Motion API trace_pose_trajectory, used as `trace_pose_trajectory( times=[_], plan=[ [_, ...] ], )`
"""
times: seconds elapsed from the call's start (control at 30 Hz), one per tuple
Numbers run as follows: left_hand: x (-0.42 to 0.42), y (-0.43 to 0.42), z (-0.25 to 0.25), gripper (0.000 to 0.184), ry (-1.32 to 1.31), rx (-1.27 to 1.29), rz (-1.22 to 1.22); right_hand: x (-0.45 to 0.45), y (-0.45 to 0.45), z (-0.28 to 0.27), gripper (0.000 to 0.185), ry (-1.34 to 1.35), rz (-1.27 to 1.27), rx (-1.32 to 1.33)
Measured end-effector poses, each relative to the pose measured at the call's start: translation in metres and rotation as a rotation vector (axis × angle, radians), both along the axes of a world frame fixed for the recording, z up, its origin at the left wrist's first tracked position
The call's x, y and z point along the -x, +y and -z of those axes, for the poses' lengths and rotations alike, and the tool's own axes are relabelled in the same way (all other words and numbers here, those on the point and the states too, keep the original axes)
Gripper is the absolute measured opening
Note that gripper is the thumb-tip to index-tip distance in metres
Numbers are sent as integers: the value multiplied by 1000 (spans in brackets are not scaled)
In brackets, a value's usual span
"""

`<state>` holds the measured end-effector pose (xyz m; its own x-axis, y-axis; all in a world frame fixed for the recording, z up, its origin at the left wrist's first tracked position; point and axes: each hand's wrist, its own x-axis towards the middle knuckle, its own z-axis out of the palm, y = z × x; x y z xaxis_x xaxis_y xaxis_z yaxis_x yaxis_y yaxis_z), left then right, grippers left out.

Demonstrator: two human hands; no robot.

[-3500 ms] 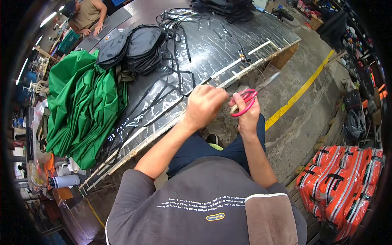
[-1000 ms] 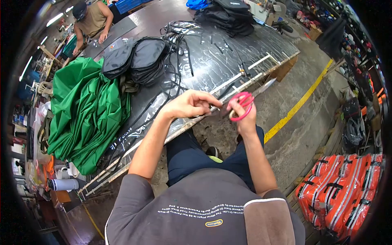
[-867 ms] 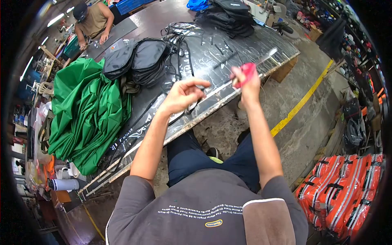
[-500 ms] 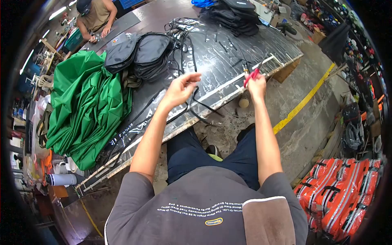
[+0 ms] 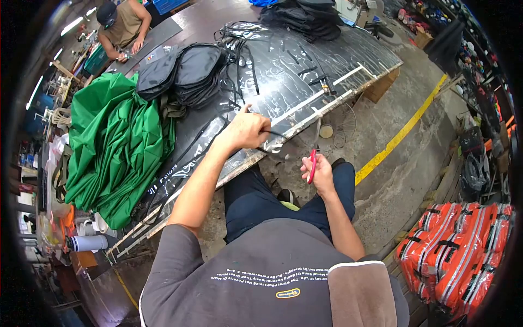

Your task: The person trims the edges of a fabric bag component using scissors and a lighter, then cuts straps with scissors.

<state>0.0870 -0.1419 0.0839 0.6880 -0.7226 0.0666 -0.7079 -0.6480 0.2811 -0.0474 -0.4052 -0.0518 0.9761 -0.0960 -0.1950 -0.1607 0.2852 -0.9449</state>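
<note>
My left hand (image 5: 248, 128) is closed over the table's near edge, with a black strap (image 5: 279, 134) running out from its fingers to the right. One finger points away towards the tabletop. Red-handled scissors (image 5: 312, 167) are gripped in my right hand (image 5: 321, 175), held off the table above my legs. Their blades point up towards the table edge and look blurred. More loose black straps (image 5: 254, 71) lie on the dark tabletop (image 5: 280, 90), beyond my left hand.
Green fabric (image 5: 117, 158) is heaped at the table's left, beside black bags (image 5: 199, 68). Another black pile (image 5: 308, 19) sits at the far side. A person (image 5: 125, 27) works across the table. Orange packs (image 5: 455, 250) in plastic stand at the lower right.
My right hand has come down and closer to my body with the scissors, away from the table edge. My left hand has moved slightly right and down, and its fingers have closed on the strap.
</note>
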Motion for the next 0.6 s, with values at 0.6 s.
trace_pose_trajectory(
  times=[0.6],
  plan=[
    [11,-12,-20,14,672,836,-178,19,10,-96,29,-28,-389,-50]
  ],
)
